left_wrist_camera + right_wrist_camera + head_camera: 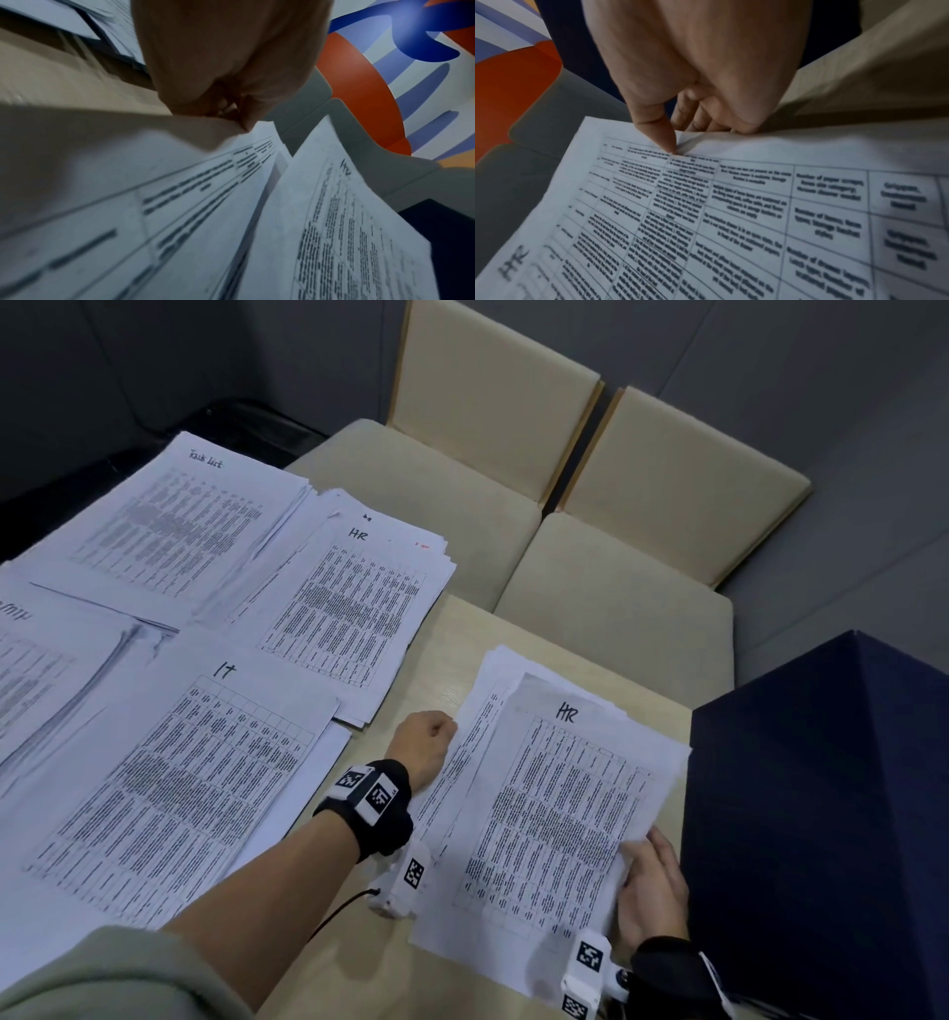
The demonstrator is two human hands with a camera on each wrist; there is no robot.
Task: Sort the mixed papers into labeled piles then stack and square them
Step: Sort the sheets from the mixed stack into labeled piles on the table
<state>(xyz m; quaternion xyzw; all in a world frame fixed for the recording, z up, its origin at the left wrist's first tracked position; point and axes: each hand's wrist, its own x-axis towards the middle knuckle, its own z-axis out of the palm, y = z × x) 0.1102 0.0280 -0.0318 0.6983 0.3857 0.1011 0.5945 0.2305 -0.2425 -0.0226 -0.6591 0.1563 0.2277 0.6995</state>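
Observation:
A small mixed stack (475,742) lies on the right of the table, with a printed sheet marked "HR" (560,814) on top. My right hand (649,875) pinches that sheet's right edge, thumb on top (666,142) and fingers beneath, and the edge (731,223) is lifted. My left hand (441,729) is curled at the stack's left edge and pinches the edge of a lower sheet (180,203). Sorted piles lie to the left: "HR" (349,608), "IT" (179,773) and "Task list" (174,526).
A fourth pile (46,660) runs off the left edge, its label cut off. A tall dark blue box (821,814) stands right beside my right hand. Two beige chairs (616,588) sit beyond the table's far edge. Bare wood (441,654) shows between the HR pile and the stack.

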